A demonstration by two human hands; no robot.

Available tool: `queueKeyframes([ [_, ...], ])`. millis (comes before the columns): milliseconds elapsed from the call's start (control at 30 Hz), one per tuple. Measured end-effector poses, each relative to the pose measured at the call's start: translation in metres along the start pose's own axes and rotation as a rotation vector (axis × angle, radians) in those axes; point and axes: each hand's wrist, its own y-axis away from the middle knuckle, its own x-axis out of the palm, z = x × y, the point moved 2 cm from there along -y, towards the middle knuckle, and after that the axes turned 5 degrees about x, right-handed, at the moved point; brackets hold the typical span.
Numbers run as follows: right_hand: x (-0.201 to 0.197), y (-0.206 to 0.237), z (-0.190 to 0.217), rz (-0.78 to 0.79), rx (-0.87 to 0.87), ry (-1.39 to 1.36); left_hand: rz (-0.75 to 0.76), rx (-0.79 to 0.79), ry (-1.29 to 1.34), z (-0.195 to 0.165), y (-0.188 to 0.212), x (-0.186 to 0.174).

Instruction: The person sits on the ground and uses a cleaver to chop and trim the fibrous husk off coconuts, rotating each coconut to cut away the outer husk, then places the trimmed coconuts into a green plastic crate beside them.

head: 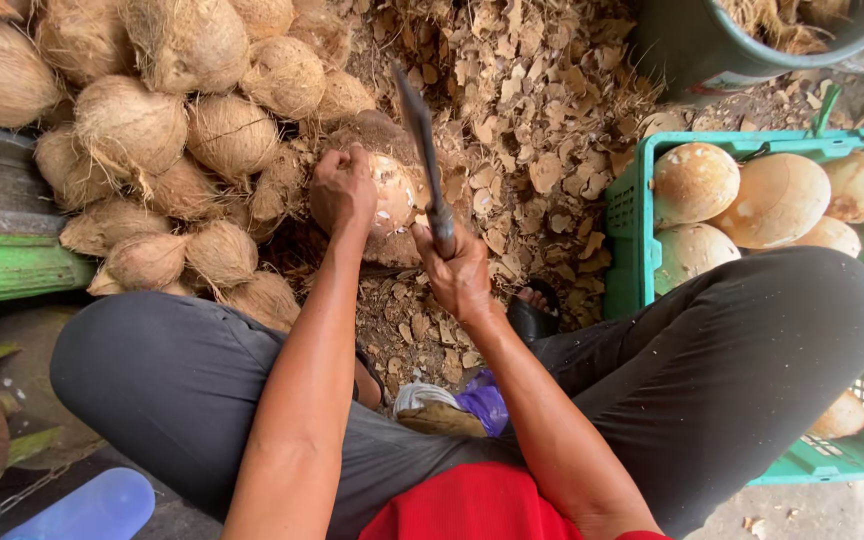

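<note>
Between the knees, over husk chips (542, 150): a coconut being worked.
Left hand (342, 190) grips the part-peeled coconut (392, 190); right hand (457, 270) clenches a raised cleaver (417, 130).

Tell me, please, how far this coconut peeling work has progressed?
Done: peeled coconuts fill the green crate. In hand: left hand steadies a half-peeled coconut while right hand holds the knife. Left: a pile of fibrous coconuts.

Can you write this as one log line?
left hand: holds coconut | right hand: grips knife | peeled coconuts: green crate
</note>
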Motion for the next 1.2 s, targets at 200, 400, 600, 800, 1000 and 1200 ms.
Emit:
queueKeyframes([
  [200,0.001,-0.004,-0.015,0.167,0.551,0.243,-0.075,0.025,0.015,0.007,-0.004,0.005],
  [400,-0.014,-0.004,0.009,0.049,0.194,0.085,-0.047,0.097,0.109,0.017,-0.002,0.005],
  [600,0.000,0.000,-0.002,0.266,0.608,0.248,0.010,0.071,0.075,0.014,-0.001,-0.003],
  [800,-0.006,0.003,-0.001,0.069,0.195,0.104,-0.025,0.113,0.089,0.023,-0.003,0.001],
  [1000,0.004,0.003,-0.010,0.294,0.770,0.318,-0.014,0.056,0.088,0.029,-0.008,0.004],
  [1200,-0.009,0.000,0.003,0.196,0.570,0.070,-0.105,0.165,0.116,0.026,-0.003,0.001],
])
